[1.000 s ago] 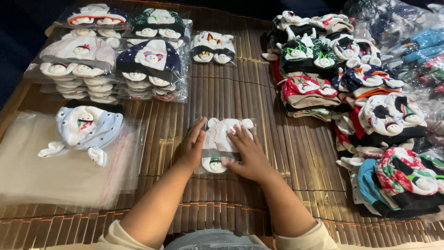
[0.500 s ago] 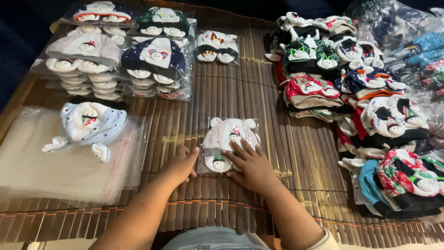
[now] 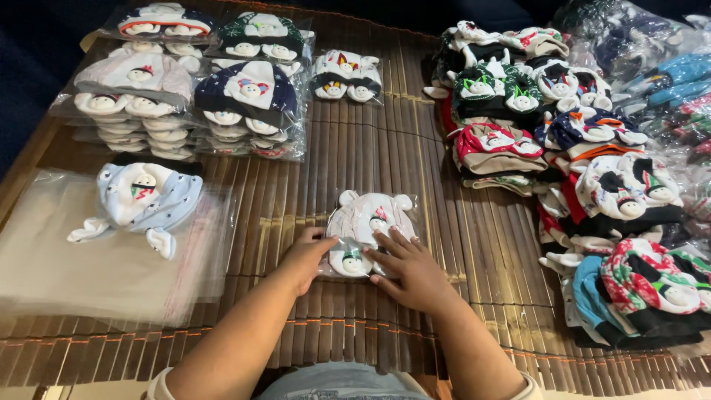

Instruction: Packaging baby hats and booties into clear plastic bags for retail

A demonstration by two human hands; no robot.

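A pale pink hat [image 3: 368,222] packed in a clear bag is pressed flat on the bamboo mat [image 3: 355,155] by both hands. The left hand [image 3: 307,255] is laid open on its lower left edge, the right hand [image 3: 411,268] open on its lower right, fingers spread. A light blue hat [image 3: 141,200] is seen on a pile of empty bags [image 3: 81,278] at the left

Upper right of frame: bagged blue items [image 3: 670,74] blurred, kind indeterminate. Bottom edge crops both forearms. The right hand [image 3: 411,270] covers the bagged hat's [image 3: 370,222] lower right.
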